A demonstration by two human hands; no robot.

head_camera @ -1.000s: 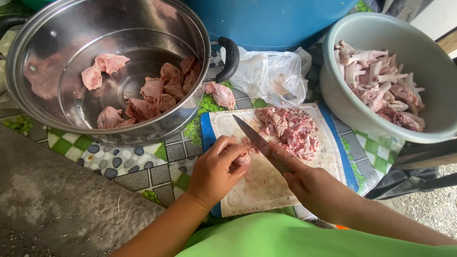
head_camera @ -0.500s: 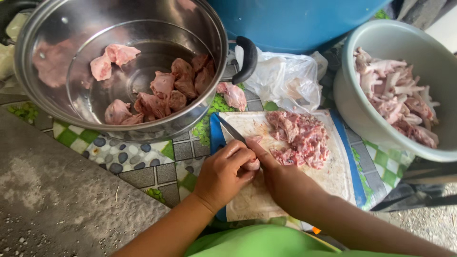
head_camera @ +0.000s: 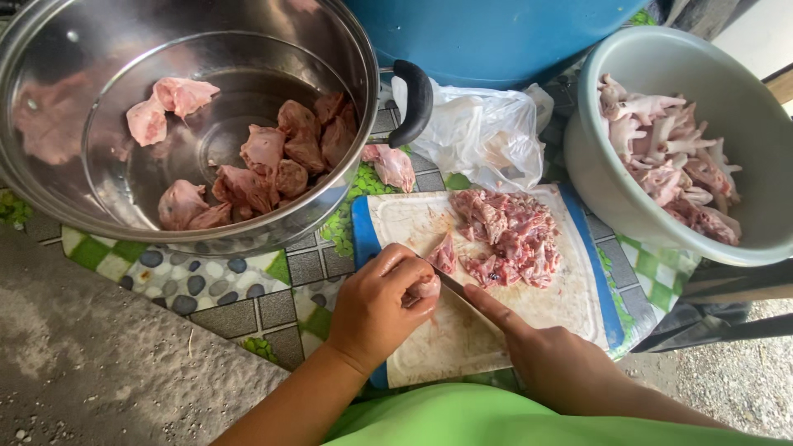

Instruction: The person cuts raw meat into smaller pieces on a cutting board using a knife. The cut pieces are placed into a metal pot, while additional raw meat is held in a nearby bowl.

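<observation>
Cutting stage, mid-stroke by the look of it. Left hand curled over a small pale piece of raw chicken, fingertips pinching it down on the cutting board. Right hand closed around a knife handle, index finger stretched along the spine; the knife blade shows only as a short dark strip between the two hands, edge touching the pinched piece.

Pile of chopped chicken sits at 1 o'clock from the left hand, on the same board; one loose piece just beside the knuckles at 12 to 1 o'clock. Steel pot at 11 o'clock, holding larger cut pieces at its bottom. One stray piece lies on the patterned cloth between pot and board. Pale basin at 2 o'clock, full of uncut chicken parts, feet among them. Crumpled plastic bag at 12 o'clock.

Judgement: the next move calls for a firm downward press with the left fingertips tucked back, since blade and fingers are almost touching.
</observation>
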